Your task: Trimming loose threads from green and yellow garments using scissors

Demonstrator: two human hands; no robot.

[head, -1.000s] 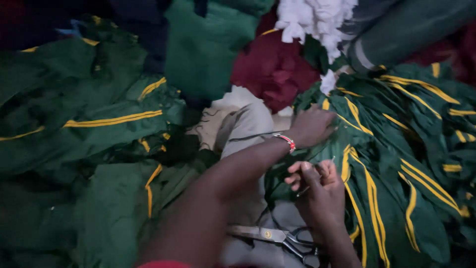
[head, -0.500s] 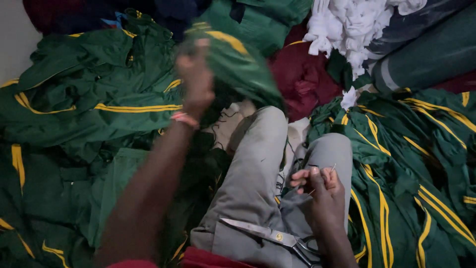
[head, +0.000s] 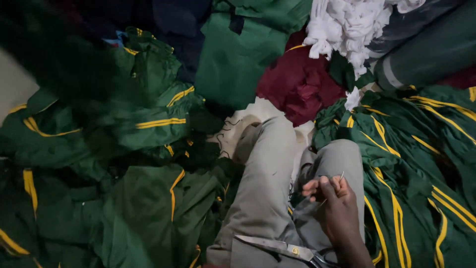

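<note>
Over the grey-trousered lap, right hand (head: 336,202) pinches a needle (head: 340,177), tip up; scissors (head: 283,247) lie just below-left, blades pointing left. Left hand unseen.

No packages, labels, signs or screens anywhere in view. Only heaps of cloth all around, with nothing boxed, tagged or printed showing among them.
</note>
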